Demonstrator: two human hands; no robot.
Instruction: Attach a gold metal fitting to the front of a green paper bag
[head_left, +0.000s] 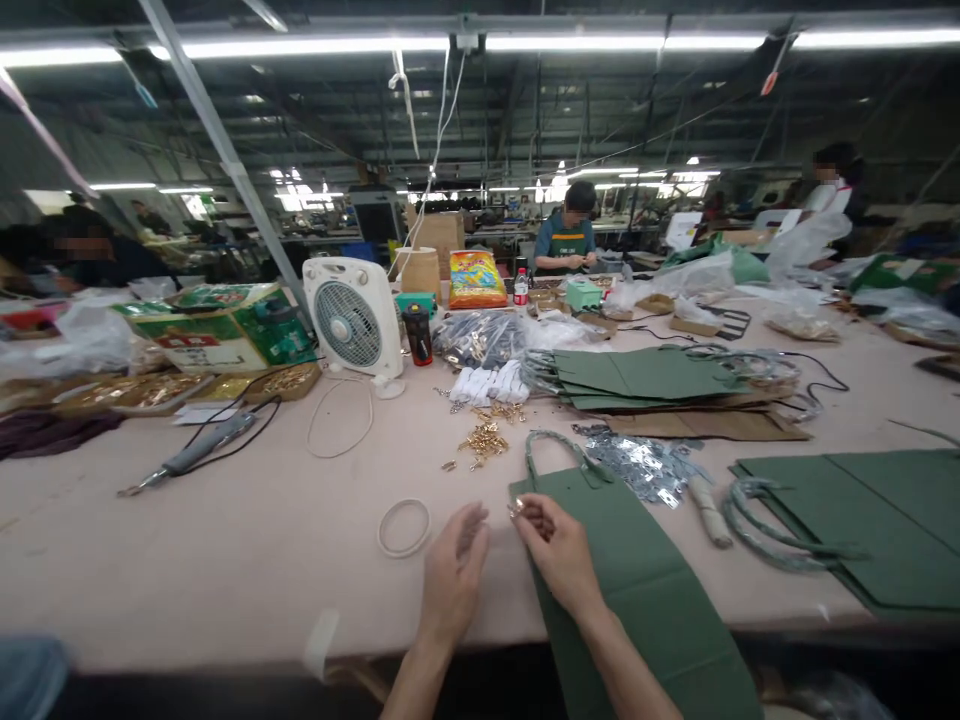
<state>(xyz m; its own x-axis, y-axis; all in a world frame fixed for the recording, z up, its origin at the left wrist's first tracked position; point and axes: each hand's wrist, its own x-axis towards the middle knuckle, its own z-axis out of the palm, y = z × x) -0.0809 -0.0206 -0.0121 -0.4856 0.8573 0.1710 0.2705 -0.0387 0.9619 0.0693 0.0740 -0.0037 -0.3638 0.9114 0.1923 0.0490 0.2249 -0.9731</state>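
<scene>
Nearest the camera, a long dark green bag panel [652,590] runs from the middle of the counter [225,560] over its near edge, on the right side of the person's lap. It looks flat and matt, with faint creases across it, and a plastic-wrapped tubular handle [559,437] arches from its far end. Beyond that end, to the left, lies a loose heap of small gold fittings [484,442]; to the right, a spread of shiny silver plates [649,465]. More green panels [877,510] with wrapped handles rest farther right, and another stack [645,375] lies on the far side.

The panel's near end is cut off by the bottom of the view, and the right forearm covers part of it. A small gold piece [516,508] shows only as a glint at the fingertips — its exact shape is hard to make out.

The right hand [559,550], above the panel's left edge, pinches that gold piece between thumb and fingers, the other fingers curled in. The left hand [456,560] is beside it, to the left — fingers loosely bent, thumb apart from them, relaxed and gripping nothing visible. A pale ring [405,553] lies on the counter just left of it.
</scene>
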